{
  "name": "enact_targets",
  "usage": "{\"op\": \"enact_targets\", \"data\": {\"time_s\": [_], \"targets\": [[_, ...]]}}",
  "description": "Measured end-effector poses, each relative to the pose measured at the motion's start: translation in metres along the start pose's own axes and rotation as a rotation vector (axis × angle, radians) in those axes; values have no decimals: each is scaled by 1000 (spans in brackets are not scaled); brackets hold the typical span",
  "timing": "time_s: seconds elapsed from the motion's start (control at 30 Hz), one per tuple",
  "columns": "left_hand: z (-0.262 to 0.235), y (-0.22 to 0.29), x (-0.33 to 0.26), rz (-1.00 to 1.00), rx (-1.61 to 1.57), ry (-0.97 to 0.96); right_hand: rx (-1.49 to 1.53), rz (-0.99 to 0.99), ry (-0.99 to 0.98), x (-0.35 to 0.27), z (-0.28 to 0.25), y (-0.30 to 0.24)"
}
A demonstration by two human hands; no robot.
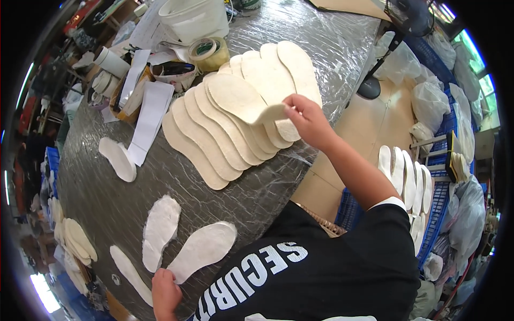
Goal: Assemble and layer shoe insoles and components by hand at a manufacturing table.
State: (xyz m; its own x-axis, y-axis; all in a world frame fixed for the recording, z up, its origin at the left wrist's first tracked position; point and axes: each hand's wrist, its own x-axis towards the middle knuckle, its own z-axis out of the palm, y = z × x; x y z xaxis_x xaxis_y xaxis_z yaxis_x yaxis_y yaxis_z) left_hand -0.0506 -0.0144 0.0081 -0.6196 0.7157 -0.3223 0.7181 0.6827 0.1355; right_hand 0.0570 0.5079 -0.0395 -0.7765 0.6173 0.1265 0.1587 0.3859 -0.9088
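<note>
My right hand (pixel 308 122) pinches the end of a cream insole (pixel 235 96), which lies tilted and bent over an overlapping spread of cream insoles (pixel 201 139) on the table. The fingers of my left hand (pixel 166 294) are curled at the narrow lower end of a white insole (pixel 206 250) near the table's front edge. Touching close by that hand is another white insole (pixel 160 227) with ragged, fuzzy edges. A slim white insole (pixel 130 273) lies to the left of it. Farther up at the left rests a white insole pair or stack (pixel 118 159).
The dark table (pixel 112 214) wears crinkled clear film. At its back stand a white bucket (pixel 193 21), tape rolls (pixel 209 52), a tub of tools (pixel 174 74) and white paper strips (pixel 150 115). Blue crates (pixel 436 200) with white insoles and plastic bags line the right.
</note>
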Motion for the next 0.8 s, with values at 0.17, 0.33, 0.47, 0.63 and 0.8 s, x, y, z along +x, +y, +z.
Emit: {"op": "enact_targets", "data": {"time_s": [0.17, 0.33, 0.47, 0.63, 0.8], "targets": [[-20, 13, 7, -85, 16, 16, 119, -263, 316, 33, -7, -10], [-25, 31, 22, -323, -637, 152, -71, -963, 550, 36, 5, -73], [-21, 66, 102, 217, -1848, -21, 40, -1144, 111, -27, 71, -115], [-62, 106, 143, 549, -2507, 69, 115, -1287, -163, -96, 142, -117], [-67, 66, 100, 332, -1891, 641, 147, -869, -206, -110, 146, -68]]}}
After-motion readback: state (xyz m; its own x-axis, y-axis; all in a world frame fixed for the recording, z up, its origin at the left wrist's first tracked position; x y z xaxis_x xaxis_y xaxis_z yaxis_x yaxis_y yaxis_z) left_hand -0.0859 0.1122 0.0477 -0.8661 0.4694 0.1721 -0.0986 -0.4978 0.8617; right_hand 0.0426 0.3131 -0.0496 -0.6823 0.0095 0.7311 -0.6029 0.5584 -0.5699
